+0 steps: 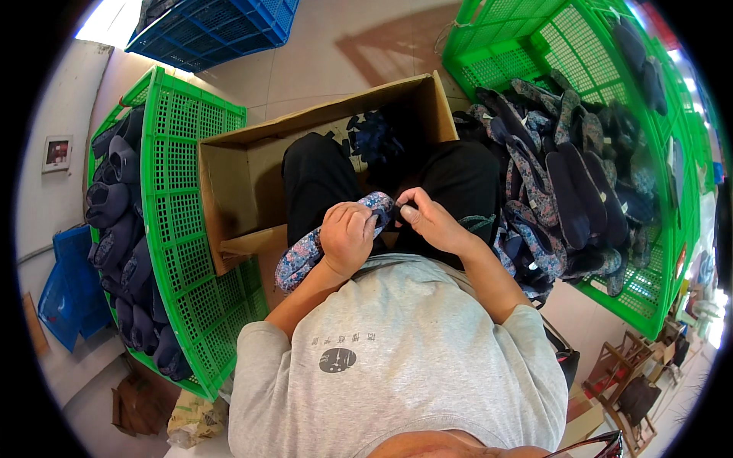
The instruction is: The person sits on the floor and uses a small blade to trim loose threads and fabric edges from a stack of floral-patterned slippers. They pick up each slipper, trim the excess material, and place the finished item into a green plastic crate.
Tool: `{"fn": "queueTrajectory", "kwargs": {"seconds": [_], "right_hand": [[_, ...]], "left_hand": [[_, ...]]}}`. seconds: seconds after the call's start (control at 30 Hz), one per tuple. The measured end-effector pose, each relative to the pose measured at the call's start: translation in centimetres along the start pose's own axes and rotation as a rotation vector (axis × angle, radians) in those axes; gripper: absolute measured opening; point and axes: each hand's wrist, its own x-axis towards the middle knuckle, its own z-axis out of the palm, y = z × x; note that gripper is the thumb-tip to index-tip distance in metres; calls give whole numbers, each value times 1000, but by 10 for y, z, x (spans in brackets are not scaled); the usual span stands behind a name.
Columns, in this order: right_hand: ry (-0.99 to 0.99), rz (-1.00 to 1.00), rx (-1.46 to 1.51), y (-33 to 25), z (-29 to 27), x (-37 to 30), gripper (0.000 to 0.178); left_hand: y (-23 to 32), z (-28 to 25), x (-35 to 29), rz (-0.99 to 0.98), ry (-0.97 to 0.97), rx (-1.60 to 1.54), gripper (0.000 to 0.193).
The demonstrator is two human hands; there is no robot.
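Across my lap lies a blue floral cloth shoe [299,262], tilted with one end toward the lower left. My left hand [347,237] is closed around its middle and covers much of it. At the shoe's upper right end, the fingers of my right hand [429,221] are pinched together beside the dark opening. Whatever sits between those fingertips is too small and dark to make out. Beyond my knees, a cardboard box [220,179] holds a heap of dark blue cloth scraps [372,139].
On the left stands a green plastic crate [183,145] with dark shoes [114,202]. A larger green crate [649,301] on the right holds a pile of floral and dark shoes [538,164]. Farther off is a blue crate [221,34]. Wooden chairs [622,374] stand at the lower right.
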Motion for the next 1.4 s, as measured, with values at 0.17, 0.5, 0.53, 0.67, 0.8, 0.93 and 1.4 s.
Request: {"fn": "queueTrajectory", "kwargs": {"seconds": [0.17, 0.5, 0.53, 0.67, 0.8, 0.93, 1.4], "right_hand": [[-9, -10, -272, 1, -2, 4, 32], [-47, 14, -406, -13, -3, 10, 25], [-44, -2, -414, -13, -3, 11, 25], [-45, 17, -420, -14, -2, 11, 23], [-41, 44, -398, -17, -1, 11, 18], [-32, 55, -298, -4, 1, 12, 18], [194, -81, 132, 42, 24, 8, 35]], "left_hand": [[0, 0, 0, 4, 0, -9, 25], [-1, 1, 0, 7, -44, -11, 22], [0, 1, 1, 8, -44, -10, 22], [-1, 1, 1, 5, -43, -10, 21], [-2, 2, -1, 6, -38, -14, 21], [-2, 2, 0, 16, -49, -19, 21], [0, 0, 3, -33, -16, -19, 23]]}}
